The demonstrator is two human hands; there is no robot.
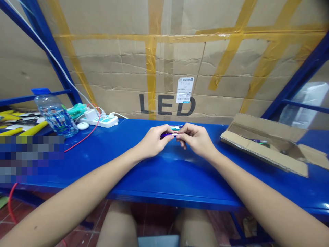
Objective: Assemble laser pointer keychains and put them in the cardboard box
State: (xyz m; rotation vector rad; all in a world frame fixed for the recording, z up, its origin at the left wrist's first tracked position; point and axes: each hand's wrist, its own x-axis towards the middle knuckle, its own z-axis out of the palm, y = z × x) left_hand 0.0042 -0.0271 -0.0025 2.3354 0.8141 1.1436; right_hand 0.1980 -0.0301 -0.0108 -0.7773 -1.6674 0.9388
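Observation:
Over the middle of the blue table, my left hand [156, 140] pinches a purple pen [166, 135] between thumb and fingers. Facing it, my right hand [195, 139] has its thumb and forefinger closed on the other end of the same pen, near a light-coloured part. Just behind the fingers lie several slim pens [176, 128] in different colours, partly covered by both hands.
An open cardboard box [267, 152] with small items inside sits on the right. At the left are a water bottle [55, 115], a white power strip [108, 120], a red cable and yellow-handled items. Behind the blue table [174, 181] stands a large taped carton [115, 75].

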